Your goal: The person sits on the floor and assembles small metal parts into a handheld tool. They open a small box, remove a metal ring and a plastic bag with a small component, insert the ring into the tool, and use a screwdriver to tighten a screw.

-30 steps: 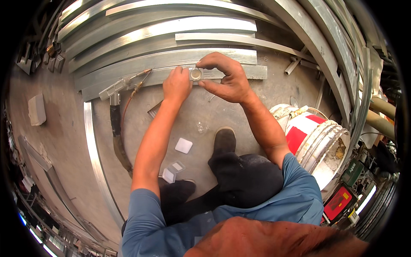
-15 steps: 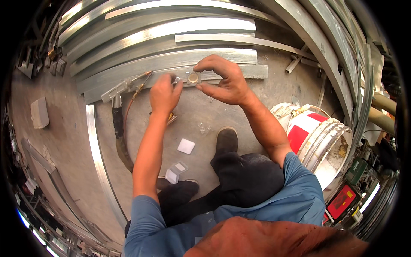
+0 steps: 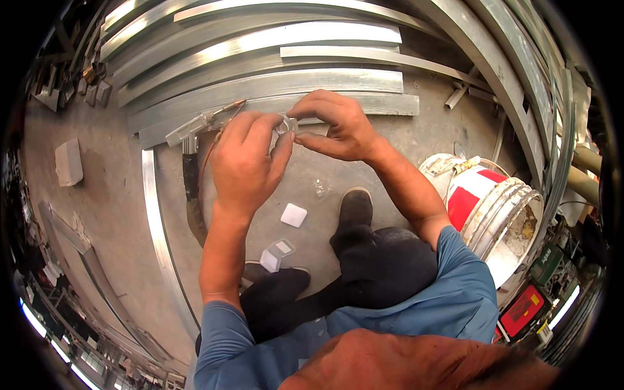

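Between my two hands is a small clear plastic piece [image 3: 285,126], with a rounded, glassy outline; the fingers hide part of it. My left hand [image 3: 244,156] pinches its left side between thumb and fingers. My right hand [image 3: 338,127] grips the other edge with thumb and forefinger. Below them on the floor lie a white rounded square [image 3: 294,215], an open clear-and-white square case [image 3: 270,260] and a crumple of clear plastic [image 3: 321,188]. A torch [image 3: 208,121] with a copper-coloured tip rests just beyond my left hand.
Long metal profiles [image 3: 325,80] lie across the far floor. A stained white-and-red bucket [image 3: 484,201] stands by my right arm. To the left are a metal strip [image 3: 156,214] and a pale block [image 3: 69,162]. A red-fronted machine [image 3: 522,309] sits at lower right.
My left hand has come right and closer, and its fingers now meet the piece in my right hand. The round gold-coloured disc seen there before is no longer visible. The view has shifted slightly.
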A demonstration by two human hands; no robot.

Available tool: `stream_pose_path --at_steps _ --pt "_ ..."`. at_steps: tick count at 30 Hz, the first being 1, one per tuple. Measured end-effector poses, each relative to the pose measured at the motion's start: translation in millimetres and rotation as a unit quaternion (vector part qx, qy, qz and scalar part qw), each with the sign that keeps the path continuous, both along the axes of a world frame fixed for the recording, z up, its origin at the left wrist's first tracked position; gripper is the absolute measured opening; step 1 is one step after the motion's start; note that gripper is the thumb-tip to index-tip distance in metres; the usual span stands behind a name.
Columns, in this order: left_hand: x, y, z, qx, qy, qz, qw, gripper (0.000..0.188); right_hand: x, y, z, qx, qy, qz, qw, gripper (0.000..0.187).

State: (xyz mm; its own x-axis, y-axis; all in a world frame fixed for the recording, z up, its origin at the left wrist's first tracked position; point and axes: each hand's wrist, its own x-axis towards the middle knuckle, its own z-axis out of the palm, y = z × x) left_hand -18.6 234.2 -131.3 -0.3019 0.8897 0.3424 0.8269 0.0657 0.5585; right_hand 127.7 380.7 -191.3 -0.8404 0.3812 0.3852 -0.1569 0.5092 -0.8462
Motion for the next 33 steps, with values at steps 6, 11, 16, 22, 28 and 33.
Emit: stream_pose_path --at_steps 6,11,16,22,28,33 --pt "1 -1 0 -0.005 -0.008 -0.007 1.0 0.025 1 -4 2 -0.005 -0.007 0.01 1.0 0.04" --pt "-3 -7 -9 -0.005 -0.111 -0.013 0.994 0.033 2 -4 4 -0.011 -0.004 0.011 1.0 0.04" --pt "-4 -9 -14 0.002 -0.132 -0.014 0.991 0.035 2 -5 3 -0.022 -0.003 0.021 1.0 0.039" --pt "-7 -10 -15 0.004 -0.188 -0.021 0.982 0.035 2 -5 4 -0.025 -0.003 0.027 0.999 0.036" --pt "-10 -13 -13 -0.016 -0.171 -0.034 0.985 0.035 2 -5 6 -0.03 0.001 0.032 0.999 0.035" --pt "-9 -14 -9 -0.019 -0.09 -0.037 0.995 0.034 1 -6 6 -0.027 -0.005 0.029 0.999 0.036"
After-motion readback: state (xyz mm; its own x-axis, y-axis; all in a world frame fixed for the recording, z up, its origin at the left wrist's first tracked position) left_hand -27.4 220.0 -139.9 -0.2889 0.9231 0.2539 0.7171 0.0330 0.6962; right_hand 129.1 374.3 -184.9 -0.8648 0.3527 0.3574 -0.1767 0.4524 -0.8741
